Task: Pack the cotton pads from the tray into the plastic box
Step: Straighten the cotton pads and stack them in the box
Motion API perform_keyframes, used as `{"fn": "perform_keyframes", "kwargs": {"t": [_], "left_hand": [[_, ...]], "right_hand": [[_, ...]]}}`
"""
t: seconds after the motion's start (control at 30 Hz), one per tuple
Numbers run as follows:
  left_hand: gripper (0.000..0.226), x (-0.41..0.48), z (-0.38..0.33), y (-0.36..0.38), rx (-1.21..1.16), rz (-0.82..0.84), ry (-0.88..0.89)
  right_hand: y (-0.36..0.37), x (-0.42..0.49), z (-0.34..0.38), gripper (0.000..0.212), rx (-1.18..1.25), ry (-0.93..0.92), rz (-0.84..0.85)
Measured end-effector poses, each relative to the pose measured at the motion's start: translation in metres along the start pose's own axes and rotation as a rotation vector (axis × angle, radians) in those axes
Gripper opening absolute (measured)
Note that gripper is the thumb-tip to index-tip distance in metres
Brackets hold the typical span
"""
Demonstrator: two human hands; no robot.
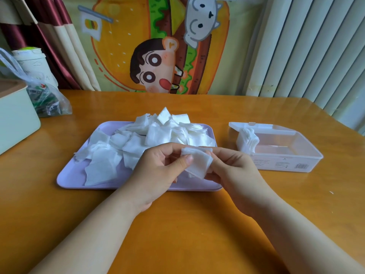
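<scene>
A lilac tray (67, 177) on the wooden table carries a loose heap of white square cotton pads (158, 131). Over its front right corner both hands hold a small stack of pads (198, 162): my left hand (162, 173) pinches its left edge with thumb and fingers, and my right hand (235, 171) grips its right side. To the right stands the clear plastic box (296, 155), its lid open at the back. Several pads (248, 142) stand on edge against the box's left wall.
A pale green box (15, 121) sits at the table's left edge, with a plastic bag (45, 95) and a white container (33, 62) behind it. A cartoon cloth and vertical blinds hang behind the table.
</scene>
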State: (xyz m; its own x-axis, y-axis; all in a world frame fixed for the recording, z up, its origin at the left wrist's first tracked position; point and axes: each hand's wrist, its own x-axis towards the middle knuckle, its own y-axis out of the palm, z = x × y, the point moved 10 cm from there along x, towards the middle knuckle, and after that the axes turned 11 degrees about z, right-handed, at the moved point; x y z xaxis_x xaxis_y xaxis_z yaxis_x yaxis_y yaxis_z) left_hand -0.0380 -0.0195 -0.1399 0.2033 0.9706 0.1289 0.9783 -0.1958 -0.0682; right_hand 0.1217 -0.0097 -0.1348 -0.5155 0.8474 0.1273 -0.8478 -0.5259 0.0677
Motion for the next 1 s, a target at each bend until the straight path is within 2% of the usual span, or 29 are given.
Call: {"fn": "perform_keyframes", "kwargs": {"t": [0.2,0.37,0.63,0.7,0.8,0.9,1.0], "left_hand": [[0.015,0.001,0.003,-0.006,-0.04,-0.071,0.005],[0.016,0.002,0.005,-0.007,-0.085,-0.083,-0.01],[0.013,0.002,0.007,-0.006,-0.021,-0.115,-0.033],[0.013,0.001,0.004,-0.008,0.09,-0.159,-0.021],[0.015,0.0,-0.007,-0.004,0.463,-0.178,0.062],[0.024,0.006,-0.01,0.019,0.858,-0.02,0.168],[0.022,0.011,-0.001,0.034,1.02,0.098,0.134]], "right_hand": [[0.002,0.002,-0.007,0.034,-0.02,0.016,0.052],[0.005,0.003,-0.009,0.035,0.08,0.053,0.087],[0.014,0.001,-0.001,0.036,0.091,0.034,0.137],[0.01,0.0,0.002,0.03,0.048,0.008,0.08],[-0.019,-0.002,-0.004,0.012,0.042,-0.008,-0.178],[-0.047,-0.006,-0.005,0.012,-0.135,-0.025,-0.362],[-0.056,-0.006,-0.004,0.015,-0.243,-0.042,-0.403]]}}
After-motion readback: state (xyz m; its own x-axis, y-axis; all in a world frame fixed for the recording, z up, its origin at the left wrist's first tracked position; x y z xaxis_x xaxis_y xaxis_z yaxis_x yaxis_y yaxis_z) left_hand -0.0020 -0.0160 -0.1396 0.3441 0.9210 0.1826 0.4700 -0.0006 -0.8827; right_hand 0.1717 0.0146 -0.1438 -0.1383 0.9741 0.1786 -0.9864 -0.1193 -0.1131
